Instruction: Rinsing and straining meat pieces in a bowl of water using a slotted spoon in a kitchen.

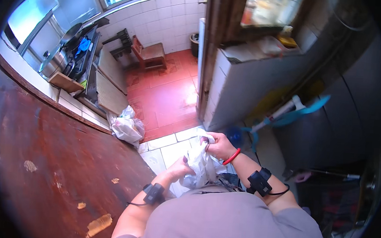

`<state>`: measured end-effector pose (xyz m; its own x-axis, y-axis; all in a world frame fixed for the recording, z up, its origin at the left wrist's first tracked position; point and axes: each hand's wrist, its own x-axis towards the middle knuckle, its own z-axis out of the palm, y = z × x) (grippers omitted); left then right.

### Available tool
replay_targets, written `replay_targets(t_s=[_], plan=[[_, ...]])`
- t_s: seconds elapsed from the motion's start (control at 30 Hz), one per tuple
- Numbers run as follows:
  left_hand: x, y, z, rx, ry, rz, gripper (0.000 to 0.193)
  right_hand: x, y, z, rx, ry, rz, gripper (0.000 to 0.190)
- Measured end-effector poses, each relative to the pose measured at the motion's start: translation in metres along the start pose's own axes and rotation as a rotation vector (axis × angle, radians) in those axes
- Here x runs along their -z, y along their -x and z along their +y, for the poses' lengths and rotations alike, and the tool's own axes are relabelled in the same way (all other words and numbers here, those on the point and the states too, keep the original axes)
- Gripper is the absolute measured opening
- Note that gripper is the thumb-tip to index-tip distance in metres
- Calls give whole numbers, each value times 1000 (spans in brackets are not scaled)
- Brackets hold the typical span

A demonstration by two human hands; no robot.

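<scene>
A crumpled white plastic bag [202, 164] hangs in front of my body, between both hands. My right hand [220, 144] grips its gathered top near the handles, and a red band circles that wrist. Lower down on the bag's left side, my left hand [179, 169] has its fingers on the plastic, with some fingers hidden by the folds. What the bag contains cannot be made out. Past my left hand, a second, filled white plastic bag [127, 127] rests on the floor by the doorway, against the counter's end.
A worn brown door [59, 149] stands close on my left. Beyond the doorway are a red tiled floor [165, 100], a small wooden chair [150, 53] and a counter with a steel pot [57, 63]. To the right are a tiled half wall [236, 85] and a turquoise-and-white long-handled item [297, 110].
</scene>
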<state>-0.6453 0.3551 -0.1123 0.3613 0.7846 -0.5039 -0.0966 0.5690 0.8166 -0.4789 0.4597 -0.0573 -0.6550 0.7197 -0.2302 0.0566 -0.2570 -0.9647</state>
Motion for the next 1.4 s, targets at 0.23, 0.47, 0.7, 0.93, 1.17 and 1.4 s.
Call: replay_targets(t_s=[0.23,0.47,0.7,0.93,1.17,1.4], plan=[[116,-15,34,-204,143,489,37,11,-171,23,39,155,149,14],[253,-27,74,-15,-308,1062,44,-67,-305,-33,279,46,-182,19],[359,-25,159,-809,996,779,35,-110,-407,-51,-261,-258,-398,10],[409,-109,296,-389,-294,481,73,-62,-553,-104,383,539,-251,8],[500,-242,358,-442,-1189,769,24,-33,-617,-156,584,851,62,15],[566,-378,388,-132,639,241,24,29,-700,-156,556,1306,49,42]])
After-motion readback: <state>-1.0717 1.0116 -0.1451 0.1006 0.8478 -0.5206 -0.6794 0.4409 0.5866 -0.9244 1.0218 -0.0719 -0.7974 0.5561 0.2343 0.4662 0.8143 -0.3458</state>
